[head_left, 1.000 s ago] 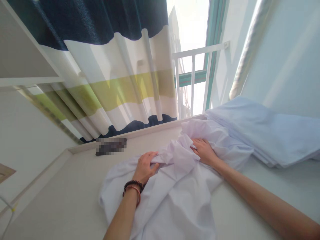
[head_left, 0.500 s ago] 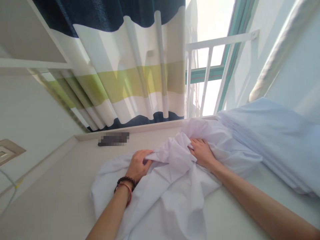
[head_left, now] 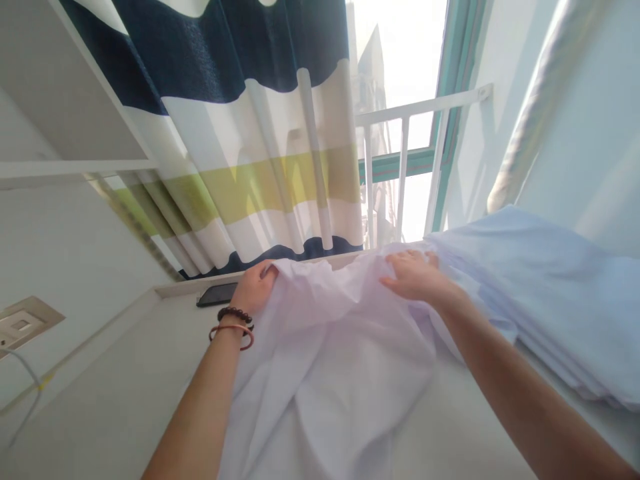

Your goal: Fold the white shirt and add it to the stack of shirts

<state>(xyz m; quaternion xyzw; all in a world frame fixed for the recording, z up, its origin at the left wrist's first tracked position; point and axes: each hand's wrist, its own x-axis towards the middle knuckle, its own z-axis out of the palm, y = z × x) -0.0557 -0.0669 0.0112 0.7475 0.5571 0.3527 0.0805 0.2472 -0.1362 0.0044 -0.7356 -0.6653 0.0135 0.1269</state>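
A thin white cloth [head_left: 345, 347] with loose folds spreads across the pale surface before me. My left hand [head_left: 255, 288], with a dark bead bracelet and a reddish bangle at the wrist, pinches the cloth's upper left edge and holds it raised. My right hand [head_left: 417, 277] rests over the upper right part of the cloth, its thumb apart from the fingers. Between both hands the cloth's edge sags a little. Just left of my left hand lies a dark phone [head_left: 216, 295], partly covered by that hand.
A folded stack of white fabric [head_left: 560, 300] lies at the right by the wall. Behind stand a striped curtain [head_left: 260, 180], a white railing [head_left: 425, 107] and a bright window. On the left wall is a socket plate [head_left: 30, 323] with a cable.
My left hand has moved up and left, lifting the cloth's edge. The right hand has moved slightly up and loosened from the bunched folds. The cloth is more spread out, and the view has tilted up.
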